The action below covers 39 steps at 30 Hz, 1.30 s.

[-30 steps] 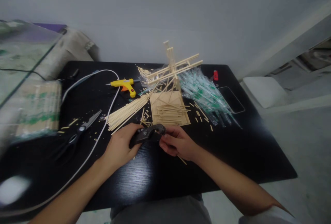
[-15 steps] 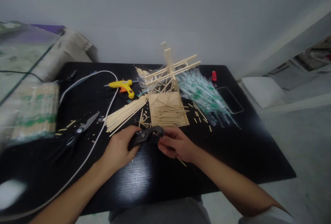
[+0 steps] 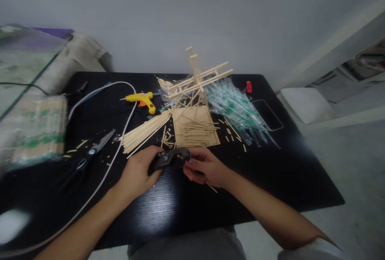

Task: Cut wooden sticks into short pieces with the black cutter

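Note:
My left hand is wrapped round the grip of a black hand cutter with a curved jaw. The jaw end points right, against the fingertips of my right hand. My right hand pinches a thin wooden stick; its free end pokes out below the palm, and the fingers hide much of the rest. Just beyond both hands lies a wooden base with loose cut sticks piled on it. From its back rises a frame of glued sticks with long crosspieces.
Left of the base lie a fan of long sticks, a yellow glue gun and scissors. A white cable curves across the black table. Green-printed wrappers, a phone and a red object lie right.
Almost nothing differs. The camera view has shifted very slightly; both hands keep their hold on the cutter and the stick.

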Available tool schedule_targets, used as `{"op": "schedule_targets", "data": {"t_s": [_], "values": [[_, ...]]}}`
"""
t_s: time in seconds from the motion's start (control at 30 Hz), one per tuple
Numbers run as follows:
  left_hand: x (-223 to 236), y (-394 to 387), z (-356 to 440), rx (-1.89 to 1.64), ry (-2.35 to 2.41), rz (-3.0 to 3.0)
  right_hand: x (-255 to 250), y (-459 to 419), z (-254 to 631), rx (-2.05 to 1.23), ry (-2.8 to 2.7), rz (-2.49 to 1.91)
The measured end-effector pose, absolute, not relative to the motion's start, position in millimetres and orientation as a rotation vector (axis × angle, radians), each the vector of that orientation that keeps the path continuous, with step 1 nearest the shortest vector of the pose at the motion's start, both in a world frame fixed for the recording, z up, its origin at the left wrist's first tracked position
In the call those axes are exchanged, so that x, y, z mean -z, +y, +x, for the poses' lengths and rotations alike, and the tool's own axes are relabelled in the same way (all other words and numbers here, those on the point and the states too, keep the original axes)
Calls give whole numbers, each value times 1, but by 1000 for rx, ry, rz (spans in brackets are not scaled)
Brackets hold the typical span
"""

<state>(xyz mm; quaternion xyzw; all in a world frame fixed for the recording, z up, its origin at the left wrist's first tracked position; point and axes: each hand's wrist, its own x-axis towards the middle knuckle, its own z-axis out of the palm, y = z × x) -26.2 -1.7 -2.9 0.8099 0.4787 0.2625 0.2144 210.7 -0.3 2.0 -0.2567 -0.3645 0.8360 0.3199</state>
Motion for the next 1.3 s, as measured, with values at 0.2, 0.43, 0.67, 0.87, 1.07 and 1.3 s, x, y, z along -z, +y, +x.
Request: {"op": "schedule_targets", "data": {"t_s": [0.2, 0.43, 0.67, 0.87, 1.07, 1.3], "values": [[4, -1, -26, -730, 1317, 2263, -3, 1, 211, -2217, -942, -663], [2, -2, -26, -699, 1318, 2255, -3, 1, 211, -2233, -910, -651], [0, -3, -26, -620, 1361, 2243, -1, 0, 211, -2239, -902, -635], [-1, -5, -26, -557, 1416, 2211, 1, 0, 211, -2239, -905, -618], [-1, -7, -26, -532, 1447, 2196, -1, 1, 209, -2198, -910, -639], [6, -5, -25, -575, 1441, 2223, -5, 1, 208, -2119, -952, -696]]}}
